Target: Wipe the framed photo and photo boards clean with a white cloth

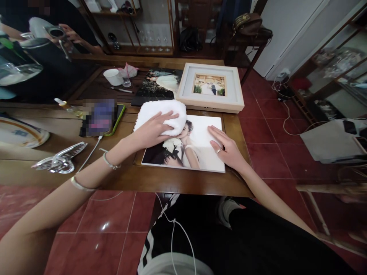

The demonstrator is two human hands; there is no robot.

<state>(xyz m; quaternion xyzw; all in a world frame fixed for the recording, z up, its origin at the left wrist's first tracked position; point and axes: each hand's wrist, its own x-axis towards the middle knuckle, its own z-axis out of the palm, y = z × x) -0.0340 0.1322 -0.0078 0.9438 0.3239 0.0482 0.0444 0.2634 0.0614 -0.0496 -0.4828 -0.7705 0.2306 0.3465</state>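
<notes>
A fluffy white cloth point(155, 110) covers the upper left of a photo print point(197, 152) showing a person in a white dress and a white bouquet. My left hand point(160, 126) presses on the cloth, its fingers sunk in the pile and the fabric bulging between them. On the photo's right edge rests my right hand point(225, 147), fingers stretched flat and a ring on one of them. The print lies flat near the front edge of the wooden table point(172, 183). Part of its upper left is hidden under the cloth.
Behind the photo stands a pale framed picture point(210, 86), partly over a dark photo print point(160, 82). Leftward lie a phone point(100, 118) with a cable, a clear hair claw point(61, 158), a dropper bottle point(69, 107) and a white cup point(113, 77). Another person's hand point(71, 34) shows at upper left.
</notes>
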